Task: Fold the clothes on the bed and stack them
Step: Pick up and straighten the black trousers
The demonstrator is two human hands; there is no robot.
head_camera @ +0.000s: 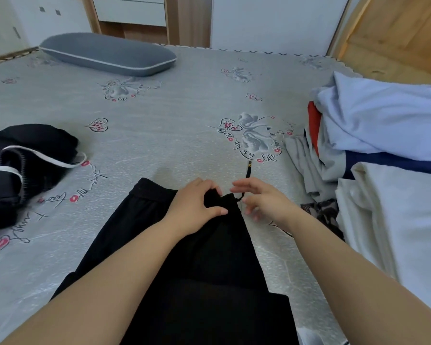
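Observation:
Black drawstring trousers (209,257) lie flat on the grey patterned bed (159,135), waistband away from me. My left hand (194,207) grips the right corner of the waistband between curled fingers and thumb. My right hand (264,202) hovers just right of that corner with its fingers loosely spread, holding nothing. A black drawstring (248,171) with a gold tip trails from the waistband onto the sheet.
A crumpled black garment with white trim (23,168) lies at the left. On the right sits a heap of clothes (383,135): pale blue, red, grey, cream and a dark patterned piece. A grey pillow (107,54) rests at the far side, near a wooden bed frame (396,38).

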